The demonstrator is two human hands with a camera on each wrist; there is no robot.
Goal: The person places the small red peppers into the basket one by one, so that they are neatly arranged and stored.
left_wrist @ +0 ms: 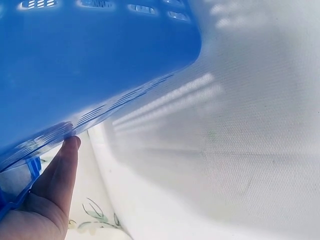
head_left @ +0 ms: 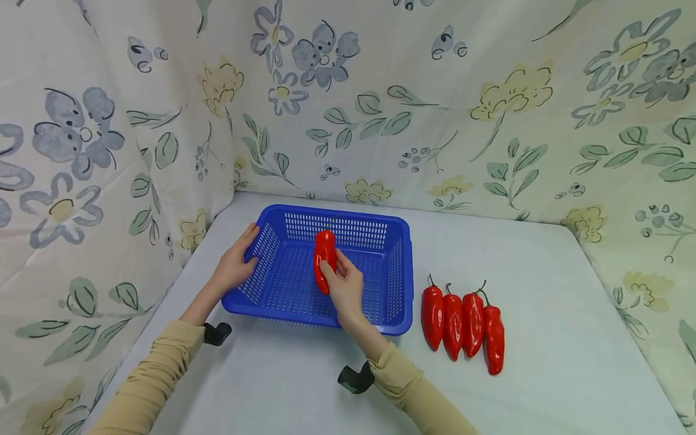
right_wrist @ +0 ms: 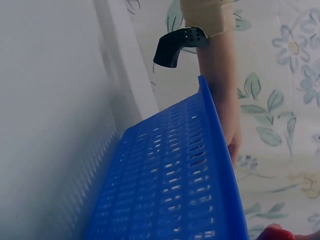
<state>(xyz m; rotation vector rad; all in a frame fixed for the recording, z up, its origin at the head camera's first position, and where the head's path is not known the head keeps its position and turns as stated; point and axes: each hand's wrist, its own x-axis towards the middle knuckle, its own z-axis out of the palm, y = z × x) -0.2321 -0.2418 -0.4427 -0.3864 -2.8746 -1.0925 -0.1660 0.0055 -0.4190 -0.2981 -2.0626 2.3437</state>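
A blue perforated plastic basket (head_left: 405, 272) stands on the table. My left hand (head_left: 235, 264) grips its left rim, thumb on the inner side; in the left wrist view that hand (left_wrist: 50, 200) lies against the basket (left_wrist: 100, 60). Over the basket's middle, my right hand (head_left: 347, 289) pinches a red pepper (head_left: 324, 244) between thumb and fingers, its green stem pointing up and away. Only a bit of the red pepper (right_wrist: 276, 233) shows at the bottom of the right wrist view, below the basket's slotted wall (right_wrist: 165, 165). No pepper is visible lying on the basket's floor.
Several red peppers (head_left: 453, 326) lie side by side on the white table (head_left: 565, 314), right of the basket. A floral curtain (head_left: 380, 121) hangs behind and along the sides. Black wrist mounts (head_left: 356, 379) sit on both arms.
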